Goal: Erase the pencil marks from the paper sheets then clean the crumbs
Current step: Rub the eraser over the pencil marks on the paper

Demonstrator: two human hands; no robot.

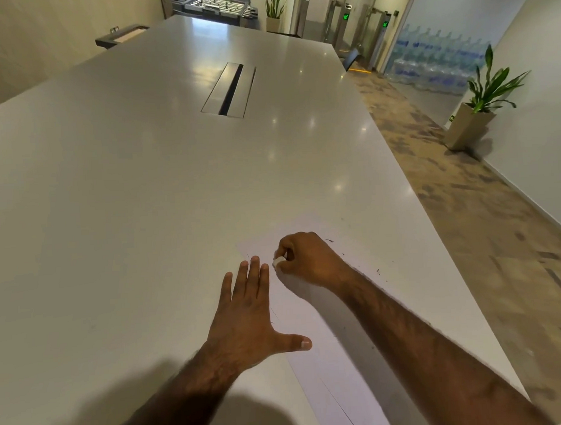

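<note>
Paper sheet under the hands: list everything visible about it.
The paper sheet is white, thin, flat on the pale table near its right edge. Faint pencil lines cross its near end; dark crumbs speck its far right part. The left hand lies flat on its left edge, thumb on the paper. The right hand pinches a white eraser over its far end. One sheet or several: cannot tell.

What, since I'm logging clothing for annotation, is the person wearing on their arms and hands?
Nothing visible: the left hand and right hand are bare, without gloves, rings or a watch. Both forearms are hairy and uncovered to the frame's edge; no sleeve shows.
</note>
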